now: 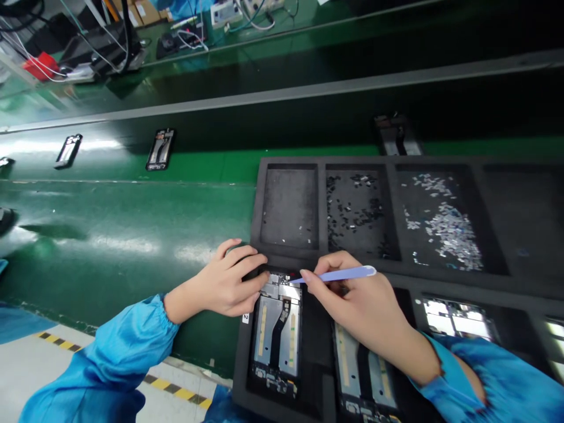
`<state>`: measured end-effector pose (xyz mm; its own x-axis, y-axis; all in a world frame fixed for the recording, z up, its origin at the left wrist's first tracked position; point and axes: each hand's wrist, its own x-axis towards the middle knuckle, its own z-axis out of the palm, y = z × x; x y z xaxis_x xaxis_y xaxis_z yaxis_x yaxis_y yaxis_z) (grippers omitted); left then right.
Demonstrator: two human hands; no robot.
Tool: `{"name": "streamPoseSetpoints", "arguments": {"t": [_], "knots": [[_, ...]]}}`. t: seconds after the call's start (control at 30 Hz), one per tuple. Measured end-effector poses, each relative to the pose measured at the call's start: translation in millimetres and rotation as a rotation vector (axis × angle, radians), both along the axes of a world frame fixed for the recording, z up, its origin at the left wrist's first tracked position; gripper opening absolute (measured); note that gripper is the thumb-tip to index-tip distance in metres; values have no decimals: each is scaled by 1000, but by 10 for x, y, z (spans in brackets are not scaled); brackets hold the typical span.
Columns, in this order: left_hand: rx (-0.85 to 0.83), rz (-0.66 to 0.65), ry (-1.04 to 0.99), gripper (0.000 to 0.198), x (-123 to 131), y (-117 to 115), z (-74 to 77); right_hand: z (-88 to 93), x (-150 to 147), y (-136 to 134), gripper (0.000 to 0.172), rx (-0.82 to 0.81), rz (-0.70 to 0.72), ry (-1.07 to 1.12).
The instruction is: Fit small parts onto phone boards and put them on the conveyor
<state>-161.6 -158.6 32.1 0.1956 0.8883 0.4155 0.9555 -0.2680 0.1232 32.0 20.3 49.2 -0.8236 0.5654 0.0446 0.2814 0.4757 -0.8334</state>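
In my head feed, the left hand [224, 281] is curled narrow, its fingers [247, 265] hooked over the top end of a phone frame [268, 335]. The right hand [355, 302] is closed in a pen grip on a pale blue plastic spudger [339, 275], whose tip reaches that same metal top end, between my two hands. The phone frame lies in a recess of a black foam tray [317, 352], near the left edge of the tray and close to the table's near edge. A second phone frame [363, 370] sits just beside it, under the right wrist. Past my fingers, a compartmented foam tray [321, 211] holds small dark parts [355, 211] and silver parts [440, 226]. Another phone frame [158, 150] lies farther off, toward the far side of the green table [110, 235].
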Motion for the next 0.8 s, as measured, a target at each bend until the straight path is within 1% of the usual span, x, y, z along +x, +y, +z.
{"name": "streamPoseSetpoints", "arguments": {"t": [0.17, 0.3, 0.5, 0.6, 0.8], "knots": [[-8, -3, -4, 32, -2, -14, -8, -37, 28, 22, 23, -48, -61, -7], [-4, -16, -5, 33, -9, -19, -17, -38, 54, 20, 22, -44, -45, 20], [5, -24, -8, 34, -15, -22, -15, -25, 40, 11, 22, 22, -26, 43], [4, -25, -5, 34, -15, -20, -17, -13, 37, 26, 22, 1, -39, 40], [-9, -9, -2, 33, -8, -18, -21, -47, 39, 34, 21, -63, -5, 4]]}}
